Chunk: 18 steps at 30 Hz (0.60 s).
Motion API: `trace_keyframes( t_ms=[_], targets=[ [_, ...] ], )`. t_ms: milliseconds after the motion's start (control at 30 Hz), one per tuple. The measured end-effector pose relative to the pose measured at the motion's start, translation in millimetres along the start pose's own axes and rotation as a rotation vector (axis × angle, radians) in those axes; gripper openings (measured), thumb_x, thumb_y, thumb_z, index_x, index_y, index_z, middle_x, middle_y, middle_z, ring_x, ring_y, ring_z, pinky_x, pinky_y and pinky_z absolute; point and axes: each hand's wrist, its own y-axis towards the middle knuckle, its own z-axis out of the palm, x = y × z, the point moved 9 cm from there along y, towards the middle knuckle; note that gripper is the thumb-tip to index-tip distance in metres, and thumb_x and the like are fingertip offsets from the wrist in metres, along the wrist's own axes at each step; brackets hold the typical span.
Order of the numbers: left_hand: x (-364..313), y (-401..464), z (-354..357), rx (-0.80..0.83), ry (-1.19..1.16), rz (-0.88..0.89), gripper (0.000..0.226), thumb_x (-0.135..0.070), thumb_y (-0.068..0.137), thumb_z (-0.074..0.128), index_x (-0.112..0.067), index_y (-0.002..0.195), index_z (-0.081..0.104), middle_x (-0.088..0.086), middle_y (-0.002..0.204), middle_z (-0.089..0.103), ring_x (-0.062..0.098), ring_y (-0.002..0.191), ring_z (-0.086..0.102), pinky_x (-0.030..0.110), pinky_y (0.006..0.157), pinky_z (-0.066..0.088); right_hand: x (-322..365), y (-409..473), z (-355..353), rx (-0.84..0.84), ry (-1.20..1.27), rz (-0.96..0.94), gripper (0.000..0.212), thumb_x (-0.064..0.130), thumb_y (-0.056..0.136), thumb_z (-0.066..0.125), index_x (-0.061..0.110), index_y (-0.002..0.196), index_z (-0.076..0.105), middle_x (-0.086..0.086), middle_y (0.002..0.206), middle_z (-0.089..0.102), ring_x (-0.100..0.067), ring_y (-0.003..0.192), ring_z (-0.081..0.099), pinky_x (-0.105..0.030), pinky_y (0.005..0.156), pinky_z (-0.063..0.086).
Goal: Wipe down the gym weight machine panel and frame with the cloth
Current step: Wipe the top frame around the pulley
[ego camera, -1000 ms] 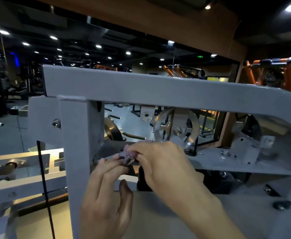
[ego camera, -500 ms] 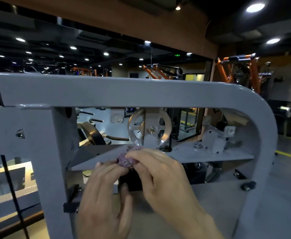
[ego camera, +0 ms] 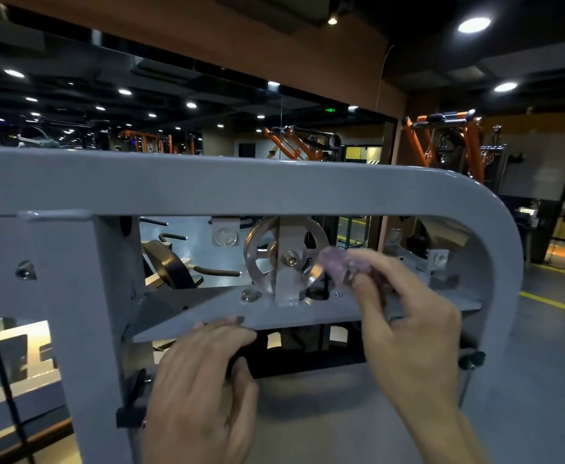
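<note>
Cloth (ego camera: 336, 262): small purple wad, bunched tight, pinched in the fingertips of my right hand (ego camera: 405, 316). It sits up inside the frame (ego camera: 274, 185) opening, touching or just beside the right rim of the pulley (ego camera: 286, 259); motion blur keeps me from saying which. I judge it soft, light and limp: it will take whatever shape the fingers give it and has no stiffness of its own, so pressure must come from the fingertips behind it. Held as a wad it offers little wiping face; a flatter fold under the fingers would likely cover the broad grey surfaces better, while the wad suits the spokes and bolt heads. Dropping it through the gap behind the shelf (ego camera: 227, 308) is the evident risk.

Left hand (ego camera: 204, 380): lower and to the left, well apart from the cloth. Its fingers hook over the front edge of the shelf with the thumb beneath, gripping that edge, apparently to brace. It holds no cloth.

Hands are apart, the right one higher and deeper in the opening.

Frame and shelf: painted grey metal, rigid, fixed; they will not shift under wiping force. The pulley may turn if rubbed along its rim, in my judgement.
</note>
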Motion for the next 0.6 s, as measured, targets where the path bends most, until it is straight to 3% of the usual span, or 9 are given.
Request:
trace_keyframes(
  t_ms=[100,233,367,467,533,600],
  targets=[
    [3.0,-1.2,2.0,0.004,0.013,-0.012,0.026,-0.017,0.085,0.054,-0.014,0.101,0.074,-0.005,0.113,0.069,0.007,0.114,0.058,0.023,0.114,0.033,-0.2,17.1,3.9,-0.071,-0.037,-0.067,0.028,0.012,0.095,0.071,0.022,0.121,0.072,0.02,0.107,0.069,-0.002,0.093,0.066,-0.021,0.08,0.054],
    [3.2,-0.5,3.0,0.013,-0.006,0.0,0.025,-0.015,0.084,0.054,-0.013,0.098,0.075,-0.001,0.109,0.072,0.009,0.114,0.059,0.024,0.11,0.035,-0.4,22.6,25.8,-0.055,-0.079,-0.144,0.021,0.009,0.094,0.069,0.015,0.114,0.074,0.012,0.106,0.069,-0.007,0.095,0.066,-0.028,0.081,0.056],
    [0.4,-0.6,5.5,-0.015,0.014,0.008,0.024,-0.015,0.083,0.055,-0.015,0.095,0.075,-0.003,0.106,0.072,0.01,0.112,0.06,0.027,0.108,0.038,-5.8,7.4,44.0,0.101,-0.102,-0.162,0.02,0.012,0.094,0.071,0.018,0.112,0.075,0.012,0.106,0.066,-0.004,0.093,0.064,-0.031,0.075,0.058],
    [-3.0,-0.2,6.0,-0.034,0.051,0.003,0.022,-0.015,0.083,0.055,-0.017,0.093,0.075,-0.006,0.102,0.072,0.01,0.112,0.06,0.029,0.106,0.038,-4.0,10.9,41.2,0.196,-0.087,-0.165,0.019,0.014,0.094,0.07,0.02,0.111,0.075,0.016,0.103,0.062,0.0,0.091,0.062,-0.02,0.077,0.055],
    [-4.3,0.2,7.0,-0.034,0.065,0.003,0.022,-0.015,0.083,0.055,-0.017,0.093,0.075,-0.007,0.1,0.072,0.009,0.112,0.06,0.028,0.106,0.037,2.1,24.7,30.7,0.141,-0.104,-0.18,0.019,0.012,0.094,0.069,0.016,0.112,0.073,0.015,0.1,0.06,0.001,0.087,0.058,-0.01,0.077,0.048],
    [-5.9,1.0,6.9,-0.035,0.075,0.003,0.022,-0.015,0.082,0.055,-0.018,0.092,0.075,-0.008,0.099,0.072,0.009,0.112,0.06,0.027,0.106,0.036,8.1,34.6,28.9,0.082,-0.109,-0.206,0.016,0.011,0.094,0.069,0.013,0.109,0.073,0.011,0.099,0.061,-0.001,0.085,0.057,-0.013,0.076,0.049]
  ],
)
